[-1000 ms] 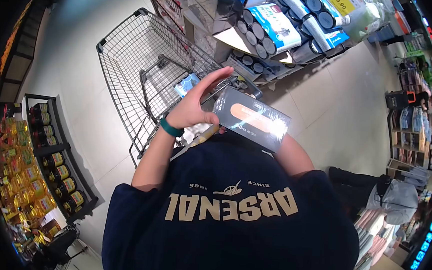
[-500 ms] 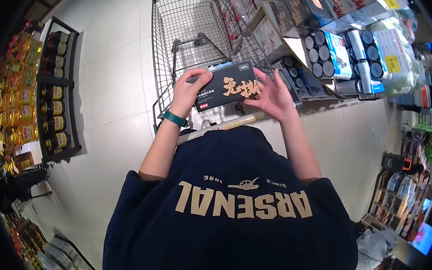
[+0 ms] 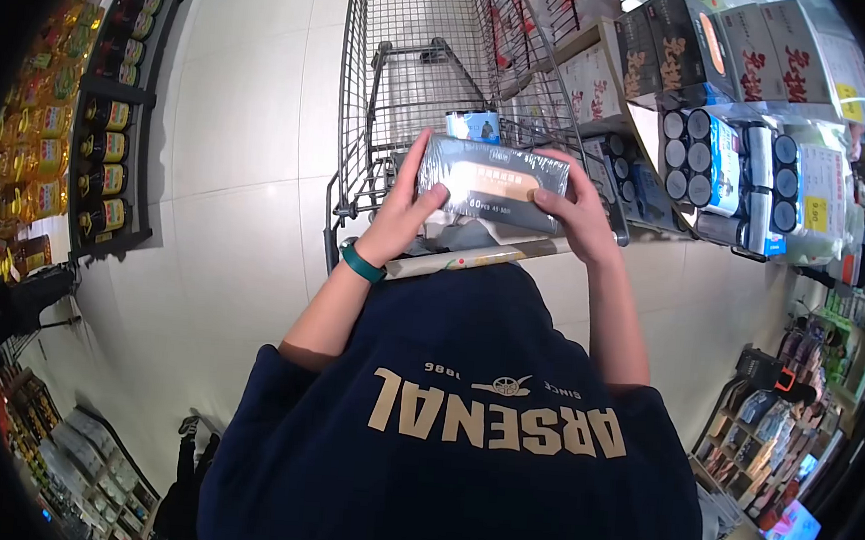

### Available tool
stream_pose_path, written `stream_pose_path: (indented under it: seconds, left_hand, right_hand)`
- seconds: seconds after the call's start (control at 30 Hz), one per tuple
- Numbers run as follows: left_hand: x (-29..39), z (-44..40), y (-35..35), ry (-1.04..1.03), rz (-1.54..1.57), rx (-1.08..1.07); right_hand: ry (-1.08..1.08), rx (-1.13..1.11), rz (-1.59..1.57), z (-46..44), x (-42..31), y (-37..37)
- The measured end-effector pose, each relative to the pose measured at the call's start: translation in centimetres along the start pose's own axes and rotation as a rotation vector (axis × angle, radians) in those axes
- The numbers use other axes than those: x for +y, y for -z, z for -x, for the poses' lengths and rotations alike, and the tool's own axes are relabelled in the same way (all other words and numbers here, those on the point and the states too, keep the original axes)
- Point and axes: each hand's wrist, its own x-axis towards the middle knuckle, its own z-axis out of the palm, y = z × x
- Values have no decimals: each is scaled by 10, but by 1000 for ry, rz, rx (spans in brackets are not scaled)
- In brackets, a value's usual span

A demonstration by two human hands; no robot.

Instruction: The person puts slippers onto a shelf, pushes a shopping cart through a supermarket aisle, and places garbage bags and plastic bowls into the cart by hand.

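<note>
A dark box (image 3: pixel 494 182) in shiny film, with an orange oval panel, is held between my two hands above the cart handle (image 3: pixel 474 257). My left hand (image 3: pixel 409 206), with a green wristband, grips the box's left end, thumb on the near face. Around the right end my right hand (image 3: pixel 579 208) is closed, its thumb also on the face. Just beyond the box, a small blue package (image 3: pixel 474 125) shows in the wire shopping cart (image 3: pixel 354 74).
Rolls in packs (image 3: pixel 702 158) and dark boxes (image 3: pixel 677 48) fill a display right of the cart. Shelves of dark-capped bottles (image 3: pixel 108 147) and yellow oil bottles (image 3: pixel 43 132) stand at the left. A person in dark clothes (image 3: pixel 181 488) is at the lower left.
The box has been turned from its face with large characters to the orange-panel side. My right hand, loosely spread before, has closed on its end. The view has shifted relative to cart and shelves.
</note>
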Motion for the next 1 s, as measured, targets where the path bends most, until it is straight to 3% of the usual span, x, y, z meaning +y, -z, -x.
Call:
stream_pose_path:
  seconds: [0.1, 0.27, 0.37, 0.47, 0.57, 0.63, 0.67, 0.7, 0.77, 0.9, 0.93, 0.97, 1.0]
  left_hand:
    - [24, -29, 15, 14, -19, 72]
    - [-1, -106, 55, 157, 37, 376]
    - [-56, -148, 86, 236, -81, 516]
    - [-140, -172, 108, 381, -245, 658]
    - [-175, -179, 100, 581, -279, 619]
    - [-247, -178, 117, 705, -321, 589]
    - [-229, -180, 107, 803, -318, 642]
    - [-255, -186, 118, 975, -578, 584]
    - [-279, -190, 126, 1112, -368, 561]
    - [-319, -202, 132, 1160, -307, 483]
    - [-352, -199, 140, 1209, -171, 446]
    - [-384, -192, 140, 1142, -333, 502]
    - [-394, -192, 139, 1186, -482, 449]
  right_hand:
    - [197, -47, 156, -36, -27, -2]
    - [153, 1, 82, -160, -14, -14]
    - [-88, -201, -84, -228, 20, -13]
    - [-293, -125, -180, -297, 103, -4]
    - [-532, -87, -64, -342, 183, 11]
    - [-621, -83, -11, -336, 177, 3]
    - [-680, -75, 56, -338, 175, 1]
    - [-726, 20, 257, -351, 201, -3]
    - [-804, 82, 285, -364, 223, -3]
    - [-763, -26, 225, -382, 232, -5]
    - [-747, -31, 181, -389, 247, -3]
    - [-660, 105, 398, -406, 306, 3]
    - [-664, 69, 497, -410, 313, 6]
